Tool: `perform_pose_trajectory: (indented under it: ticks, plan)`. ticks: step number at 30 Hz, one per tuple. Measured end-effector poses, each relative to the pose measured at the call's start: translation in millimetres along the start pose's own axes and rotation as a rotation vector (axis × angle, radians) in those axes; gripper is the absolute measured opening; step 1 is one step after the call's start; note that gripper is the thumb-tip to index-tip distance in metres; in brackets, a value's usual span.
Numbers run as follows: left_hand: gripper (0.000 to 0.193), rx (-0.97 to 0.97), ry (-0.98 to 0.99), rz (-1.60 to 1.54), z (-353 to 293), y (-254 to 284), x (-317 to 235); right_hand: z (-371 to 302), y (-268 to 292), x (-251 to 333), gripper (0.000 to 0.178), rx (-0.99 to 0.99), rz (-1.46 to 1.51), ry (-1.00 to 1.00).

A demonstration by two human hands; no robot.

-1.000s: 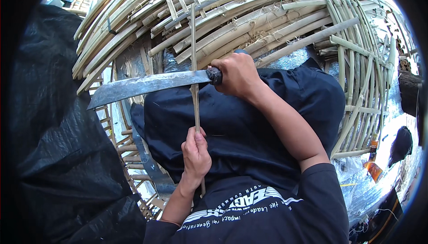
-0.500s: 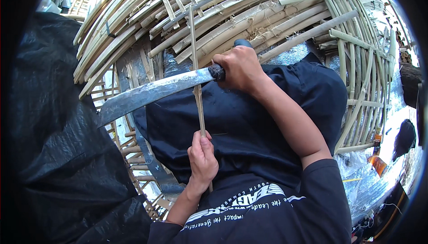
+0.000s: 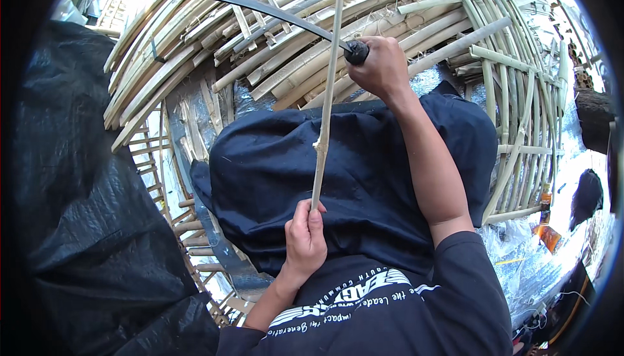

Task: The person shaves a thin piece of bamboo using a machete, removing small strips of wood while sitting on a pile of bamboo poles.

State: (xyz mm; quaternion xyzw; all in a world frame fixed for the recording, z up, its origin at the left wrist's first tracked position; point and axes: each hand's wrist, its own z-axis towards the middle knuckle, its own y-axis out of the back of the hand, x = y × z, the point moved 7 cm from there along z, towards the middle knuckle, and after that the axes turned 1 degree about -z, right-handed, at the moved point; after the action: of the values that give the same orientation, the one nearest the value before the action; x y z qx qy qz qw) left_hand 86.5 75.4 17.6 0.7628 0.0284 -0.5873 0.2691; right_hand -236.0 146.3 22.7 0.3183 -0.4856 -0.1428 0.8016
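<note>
My left hand [image 3: 305, 237] is closed around the lower part of a thin bamboo strip [image 3: 329, 92], which rises away from me over my dark-clothed lap. A knot shows about midway up the strip. My right hand [image 3: 379, 66] is wrapped round the dark handle of a machete [image 3: 273, 11], farther out and to the right. The long blade points to the far left, seen nearly edge-on. It crosses the strip near the strip's upper end; whether the two touch, I cannot tell.
A large pile of split bamboo [image 3: 299, 57] lies beyond my lap. A bamboo lattice [image 3: 520, 109] stands at the right, near a bottle [image 3: 545, 203]. Black sheeting [image 3: 97, 193] hangs at the left beside a slatted bamboo frame [image 3: 188, 226]. Silvery sheeting [image 3: 513, 278] covers the ground at right.
My right hand has moved away from me and to the right, and the machete blade has swung up and turned edge-on. The strip now leans more to the right.
</note>
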Motion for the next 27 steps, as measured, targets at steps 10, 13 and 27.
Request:
perform_pose_trajectory:
  ticks: [10,13,27]
  plan:
    - [0.03,-0.061,0.172,-0.417,6,17,33,-2,-8,-14,0.025,0.004,0.054,-0.102]
    - [0.029,-0.066,0.191,-0.437,12,17,37,-6,-5,0,0.023,0.009,0.067,-0.029]
    - [0.027,-0.088,0.134,-0.203,-10,4,27,-50,-39,68,0.02,0.282,-0.058,0.355]
